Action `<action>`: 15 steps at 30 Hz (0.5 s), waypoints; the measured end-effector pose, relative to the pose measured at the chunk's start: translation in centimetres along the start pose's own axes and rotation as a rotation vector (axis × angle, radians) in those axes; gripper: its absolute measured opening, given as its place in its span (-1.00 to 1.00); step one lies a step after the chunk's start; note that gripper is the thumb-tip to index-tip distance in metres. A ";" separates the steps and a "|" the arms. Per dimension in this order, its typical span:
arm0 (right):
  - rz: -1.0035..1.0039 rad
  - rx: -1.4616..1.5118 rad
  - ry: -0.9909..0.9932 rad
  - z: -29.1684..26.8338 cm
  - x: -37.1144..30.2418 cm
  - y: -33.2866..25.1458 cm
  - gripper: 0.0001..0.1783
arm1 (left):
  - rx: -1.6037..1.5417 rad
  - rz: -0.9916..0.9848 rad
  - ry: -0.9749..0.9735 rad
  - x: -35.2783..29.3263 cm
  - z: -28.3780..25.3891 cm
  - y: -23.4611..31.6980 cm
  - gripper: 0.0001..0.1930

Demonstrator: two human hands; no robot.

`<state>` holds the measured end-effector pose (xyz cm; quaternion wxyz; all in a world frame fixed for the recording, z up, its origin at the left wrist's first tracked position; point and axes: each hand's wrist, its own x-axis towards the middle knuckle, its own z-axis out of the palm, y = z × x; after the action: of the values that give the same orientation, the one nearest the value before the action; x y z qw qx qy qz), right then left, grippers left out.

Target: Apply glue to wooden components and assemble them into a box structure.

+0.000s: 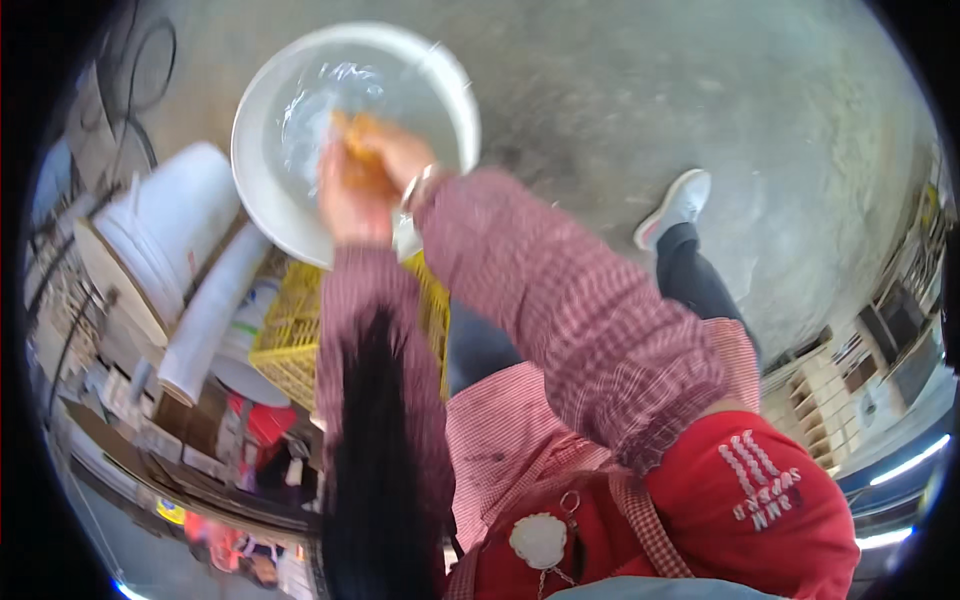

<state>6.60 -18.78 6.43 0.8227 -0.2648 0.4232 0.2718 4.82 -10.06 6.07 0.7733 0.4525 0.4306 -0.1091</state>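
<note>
A white round basin (255, 165) with rippling water in it stands on the floor in front of me. Over the water, both my hands are pressed together around a soft-looking orange thing (362, 130), too blurred to name exactly. My left hand (345, 195) closes on it from the left, fingers pointing away from me. From the right, my right hand (402, 155) wraps over it, a bracelet at its wrist. Checked sleeve covers run up both forearms, and the palms are hidden.
Beneath my left forearm is a yellow plastic crate (290, 345). A white bucket (175, 225) and a long pale roll (210, 315) lie left of the basin. My shoe (683, 203) rests on the concrete floor (600, 90) at right. Dark hair hangs over my left sleeve.
</note>
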 end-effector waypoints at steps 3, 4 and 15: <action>-0.287 0.036 -0.011 -6.6 -6.7 -7.0 -0.69 | 0.072 0.161 -0.182 -10.9 13.0 -2.4 -0.67; -0.294 0.240 -0.065 -6.6 -10.8 -11.1 -0.70 | 0.147 0.222 -0.255 -14.2 17.5 -2.3 -0.65; -1.341 0.293 -0.275 -41.1 -51.1 -59.2 -0.66 | 0.163 0.059 -1.385 -48.5 67.0 -18.2 -0.62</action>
<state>-1.57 -99.74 40.89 0.8862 -0.3184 0.0929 -0.3233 3.25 -84.24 46.87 0.8362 0.3468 -0.1837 -0.3832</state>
